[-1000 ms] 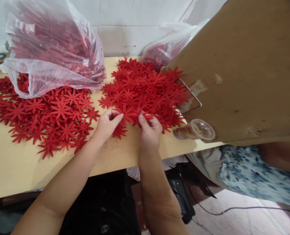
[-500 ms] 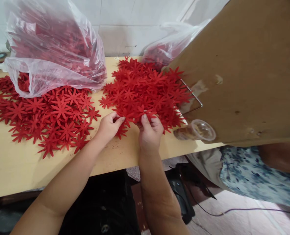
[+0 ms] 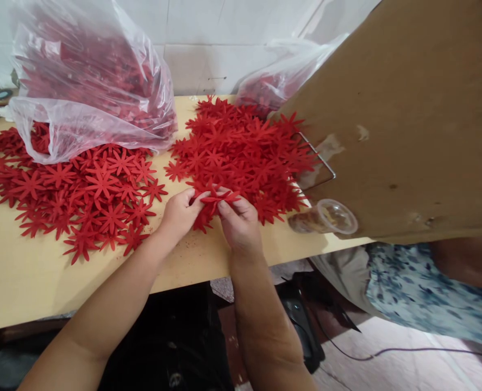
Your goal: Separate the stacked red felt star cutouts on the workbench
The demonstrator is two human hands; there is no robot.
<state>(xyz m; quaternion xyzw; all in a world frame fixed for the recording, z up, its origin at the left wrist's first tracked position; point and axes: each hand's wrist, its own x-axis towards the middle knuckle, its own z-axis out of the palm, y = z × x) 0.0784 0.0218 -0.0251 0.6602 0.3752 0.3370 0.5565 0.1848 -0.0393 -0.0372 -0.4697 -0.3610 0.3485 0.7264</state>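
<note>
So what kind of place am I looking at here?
Probably a small craft workshop: red flower shapes heaped in two piles on a table, with a clear plastic bag holding more.

Lots of bare table point(image 3: 24, 271) at the front left, with room for passing a hand. A smaller bare bit between the left arm point(image 3: 114, 301) and the right arm point(image 3: 252, 293). Only a thin strip between the left red pile point(image 3: 89, 198) and the right red pile point(image 3: 241, 144), with the left hand point(image 3: 179, 212) at its near end. At the back left, blocked by a big plastic bag point(image 3: 98, 92). On the right, blocked by a clear cup point(image 3: 328, 216), bent wire point(image 3: 317, 155) and a brown board point(image 3: 407, 119).
</note>
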